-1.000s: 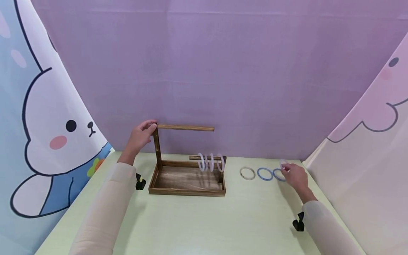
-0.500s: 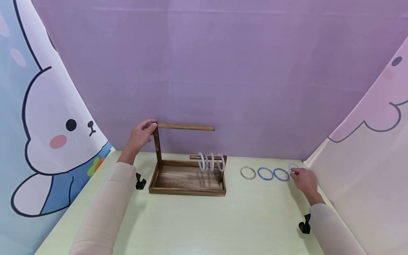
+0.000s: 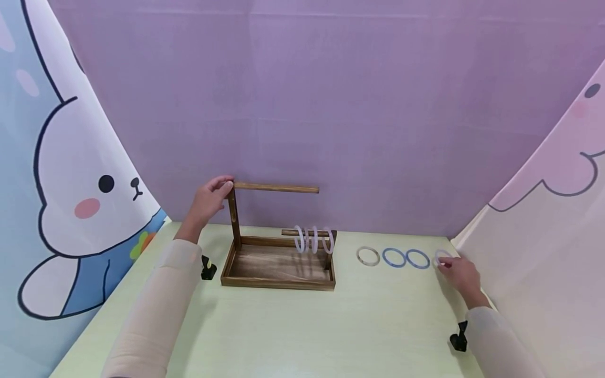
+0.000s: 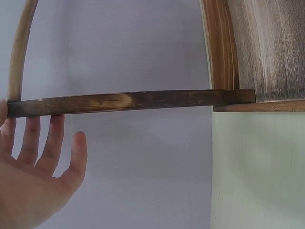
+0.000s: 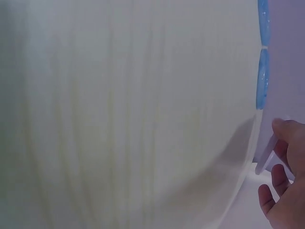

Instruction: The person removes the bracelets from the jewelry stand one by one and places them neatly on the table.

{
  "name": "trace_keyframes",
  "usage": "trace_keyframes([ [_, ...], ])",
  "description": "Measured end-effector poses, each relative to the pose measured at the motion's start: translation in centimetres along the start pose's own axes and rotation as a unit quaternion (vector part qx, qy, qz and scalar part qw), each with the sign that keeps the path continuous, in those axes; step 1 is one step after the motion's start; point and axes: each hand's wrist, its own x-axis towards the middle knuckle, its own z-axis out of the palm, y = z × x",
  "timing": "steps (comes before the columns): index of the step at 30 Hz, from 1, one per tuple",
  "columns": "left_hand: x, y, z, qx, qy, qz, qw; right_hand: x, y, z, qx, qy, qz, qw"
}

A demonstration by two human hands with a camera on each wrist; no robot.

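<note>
In the head view my left hand [image 3: 209, 202] grips the top of the tall post [image 3: 234, 218] of a dark wooden jewelry stand [image 3: 278, 285]. The left wrist view shows fingers [image 4: 54, 138] against that post, with the thumb mostly cut off at the edge. Several pale lilac bangles [image 3: 314, 240] hang on the stand's short lower bar [image 3: 289, 232]. At the right, my right hand [image 3: 462, 275] pinches another pale lilac bangle [image 3: 436, 256] at the table. Beside it lie two blue bangles [image 3: 418, 268] and a clear, brownish bangle [image 3: 368, 264] in a row.
The stand's long upper bar [image 3: 279, 187] carries nothing and juts to the right. A purple cloth wall [image 3: 378, 131] rises behind the pale green table [image 3: 302, 331]. Printed cloth panels [image 3: 543, 252] close off both sides. Black clips [image 3: 458, 338] sit by both wrists.
My right hand has moved right with the pale bangle, from over the right blue bangle to the spot beside it, and lowered it. My left hand stays on the post.
</note>
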Motion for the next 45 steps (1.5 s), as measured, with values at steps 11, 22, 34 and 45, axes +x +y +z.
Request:
trace_keyframes([
  [11,0.0,-0.3,-0.2,0.003,0.005,-0.004,1.0,-0.1,0.2,0.4,0.003,-0.014,-0.003,1.0],
  [22,0.2,-0.2,-0.4,0.007,0.001,0.005,1.0,0.1,0.5,1.1,-0.003,-0.029,0.025,0.999],
  [34,0.0,-0.2,0.0,0.0,-0.007,-0.001,1.0,0.3,1.2,1.4,0.012,-0.035,0.065,0.997],
  [45,0.1,-0.3,-0.2,0.002,0.002,-0.001,1.0,0.9,0.7,1.7,0.042,-0.046,0.09,0.994],
])
